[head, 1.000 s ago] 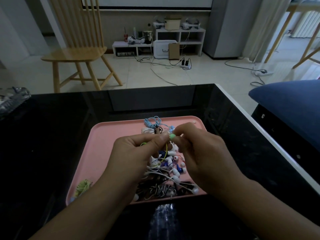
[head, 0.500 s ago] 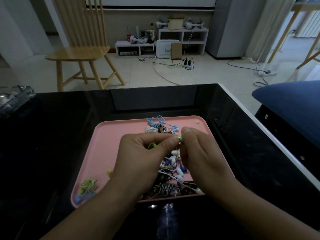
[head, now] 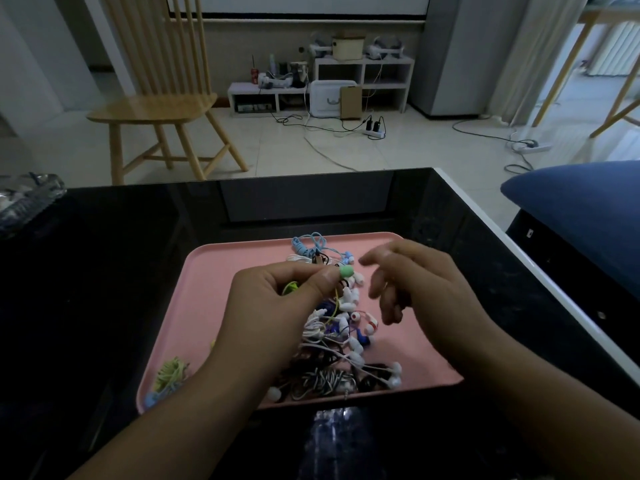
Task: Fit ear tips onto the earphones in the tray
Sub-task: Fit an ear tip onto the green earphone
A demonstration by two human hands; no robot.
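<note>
A glossy black table [head: 121,271] carries a pink tray [head: 221,289] and a glass dish [head: 27,199].

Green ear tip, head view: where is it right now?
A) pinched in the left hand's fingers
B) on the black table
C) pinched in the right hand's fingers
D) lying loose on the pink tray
A: the small green ear tip sticks out from the left hand fingers' pinch, while the right hand hangs apart, fingers loose, holding nothing.

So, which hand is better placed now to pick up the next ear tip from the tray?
Probably the right hand: it is open and hovers over the pink tray. The left hand pinches the green-tipped earphone.
</note>
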